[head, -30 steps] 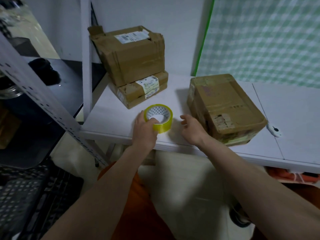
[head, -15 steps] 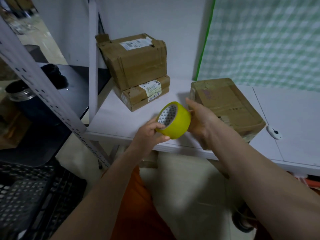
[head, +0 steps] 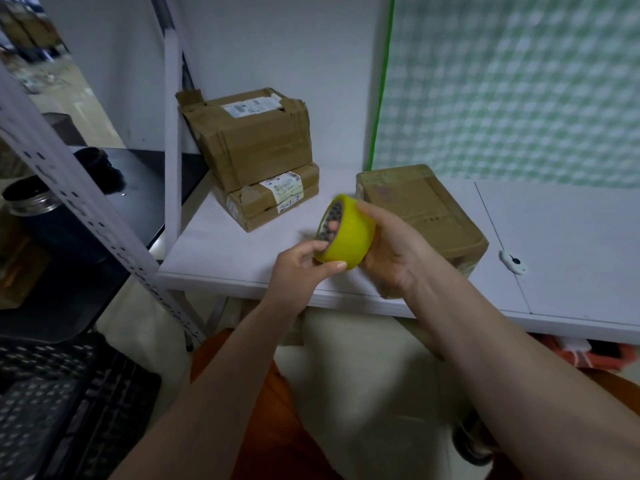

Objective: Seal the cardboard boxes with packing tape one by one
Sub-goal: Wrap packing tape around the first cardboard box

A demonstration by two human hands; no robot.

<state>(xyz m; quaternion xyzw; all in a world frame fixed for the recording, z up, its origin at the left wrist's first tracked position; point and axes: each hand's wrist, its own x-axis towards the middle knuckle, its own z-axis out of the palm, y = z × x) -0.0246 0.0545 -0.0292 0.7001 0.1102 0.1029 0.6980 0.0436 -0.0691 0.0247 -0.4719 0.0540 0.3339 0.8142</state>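
Observation:
A yellow roll of packing tape is held in the air above the front of the white table. My right hand grips it from the right, with a fingertip showing through its core. My left hand pinches its lower left rim. Just behind my right hand lies a brown cardboard box, partly hidden by that hand. At the back left, a larger taped box sits on a flat box, both with white labels.
A small white cutter lies on the table right of the near box. A white shelf post and a slanted perforated rail stand at the left. Black crates sit on the floor. A green checked sheet covers the back wall.
My left hand lifted the tape roll off the table and turned it on edge. My right hand came up from the table and took hold of its right side.

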